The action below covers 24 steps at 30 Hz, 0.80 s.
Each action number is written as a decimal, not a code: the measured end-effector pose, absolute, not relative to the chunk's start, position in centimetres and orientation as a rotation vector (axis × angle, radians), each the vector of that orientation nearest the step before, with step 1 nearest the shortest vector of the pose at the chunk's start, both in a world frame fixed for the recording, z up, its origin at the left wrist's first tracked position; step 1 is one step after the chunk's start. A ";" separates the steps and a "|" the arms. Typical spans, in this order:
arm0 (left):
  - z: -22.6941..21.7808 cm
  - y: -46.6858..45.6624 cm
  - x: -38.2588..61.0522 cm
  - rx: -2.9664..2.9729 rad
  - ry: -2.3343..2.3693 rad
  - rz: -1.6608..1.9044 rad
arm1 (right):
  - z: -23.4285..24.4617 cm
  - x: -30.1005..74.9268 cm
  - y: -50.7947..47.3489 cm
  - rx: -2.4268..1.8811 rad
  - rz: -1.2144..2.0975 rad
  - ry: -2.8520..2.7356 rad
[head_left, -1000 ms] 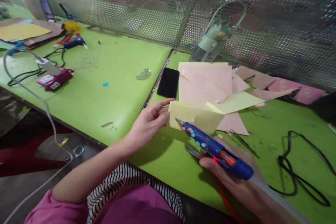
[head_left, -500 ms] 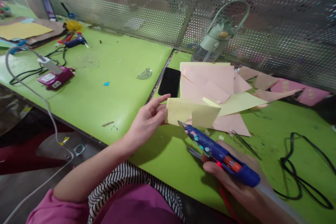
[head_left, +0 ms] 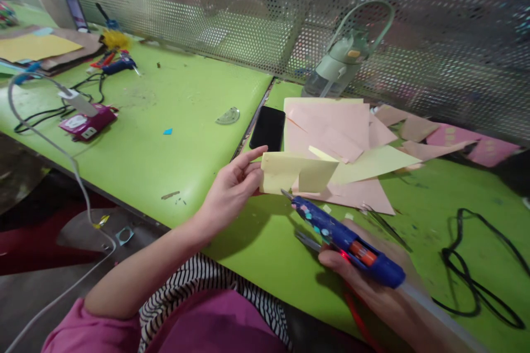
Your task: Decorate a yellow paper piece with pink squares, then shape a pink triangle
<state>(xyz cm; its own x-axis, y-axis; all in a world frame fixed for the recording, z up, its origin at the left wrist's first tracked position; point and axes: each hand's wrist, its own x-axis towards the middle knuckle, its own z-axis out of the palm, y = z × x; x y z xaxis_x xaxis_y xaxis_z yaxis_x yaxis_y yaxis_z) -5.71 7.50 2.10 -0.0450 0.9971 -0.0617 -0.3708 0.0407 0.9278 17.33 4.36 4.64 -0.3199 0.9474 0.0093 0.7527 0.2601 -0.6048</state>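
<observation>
Green tabletop [head_left: 194,80] underlies the blue hot-glue gun [head_left: 331,229] grasped in the right hand [head_left: 368,289], and the folded yellow paper [head_left: 277,171] whose left edge the left hand [head_left: 232,190] pinches. A firm pinch clear of the nozzle [head_left: 287,196] should steady the paper.

The bare left forearm [head_left: 157,262] is stretched forward; the bare left hand [head_left: 232,188] is pinched, its index finger [head_left: 252,156] extended; the bare right hand [head_left: 358,273] is curled.
</observation>
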 end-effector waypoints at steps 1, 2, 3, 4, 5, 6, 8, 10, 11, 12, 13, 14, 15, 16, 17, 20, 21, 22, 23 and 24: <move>2.1 7.5 -5.7 0.866 0.986 1.366 | 4.6 17.3 4.4 -1.555 0.722 -2.165; 2.1 7.5 -5.7 0.867 0.986 1.362 | 4.7 17.3 4.3 -1.558 0.721 -2.166; 2.1 7.5 -5.7 0.866 0.988 1.359 | 4.7 17.3 4.3 -1.559 0.717 -2.167; 2.1 7.5 -5.8 0.862 0.993 1.358 | 4.7 17.3 4.3 -1.559 0.712 -2.166; 2.1 7.5 -5.8 0.858 0.998 1.358 | 4.7 17.3 4.3 -1.557 0.707 -2.164; 2.1 7.5 -5.8 0.855 1.001 1.360 | 4.7 17.2 4.3 -1.556 0.701 -2.161; 2.0 7.5 -5.8 0.857 0.999 1.365 | 4.7 17.2 4.3 -1.555 0.699 -2.155; 2.0 7.5 -5.8 0.868 0.989 1.366 | 4.8 17.2 4.3 -1.556 0.697 -2.153; 2.0 7.5 -5.7 0.870 0.984 1.368 | 4.8 17.2 4.4 -1.556 0.691 -2.155; 2.0 7.5 -5.7 0.869 0.980 1.369 | 4.8 17.2 4.5 -1.554 0.688 -2.163; 2.0 7.5 -5.7 0.865 0.978 1.370 | 4.8 17.3 4.6 -1.540 0.692 -2.182; 2.0 7.5 -5.7 0.861 0.978 1.370 | 4.8 17.4 4.7 -1.524 0.696 -2.206; 2.0 7.5 -5.7 0.859 0.982 1.369 | 4.7 17.4 4.8 -1.511 0.698 -2.224; 2.1 7.5 -5.7 0.860 0.989 1.367 | 4.7 17.5 4.9 -1.499 0.699 -2.234; 2.1 7.4 -5.7 0.863 0.999 1.364 | 4.6 17.7 5.0 -1.485 0.700 -2.240; 2.1 7.4 -5.8 0.870 1.029 1.355 | 4.2 18.0 5.0 -1.467 0.688 -2.202; 2.1 7.4 -5.8 0.868 1.034 1.352 | 4.1 18.1 5.0 -1.467 0.695 -2.178; 2.1 7.4 -5.8 0.865 1.036 1.350 | 4.0 18.2 4.9 -1.472 0.713 -2.146; 2.1 7.4 -5.8 0.861 1.036 1.347 | 4.0 18.3 4.8 -1.480 0.742 -2.110; 2.1 7.4 -5.8 0.857 1.033 1.345 | 3.9 18.4 4.6 -1.484 0.768 -2.085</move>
<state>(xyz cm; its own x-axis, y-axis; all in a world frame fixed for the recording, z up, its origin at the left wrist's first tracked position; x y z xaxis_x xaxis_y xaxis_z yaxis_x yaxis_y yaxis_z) -5.84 7.37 2.13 -0.0543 0.9943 -0.0923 -0.3454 0.0680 0.9360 18.36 4.63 3.92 -0.3085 0.9498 0.0513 0.6898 0.2605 -0.6755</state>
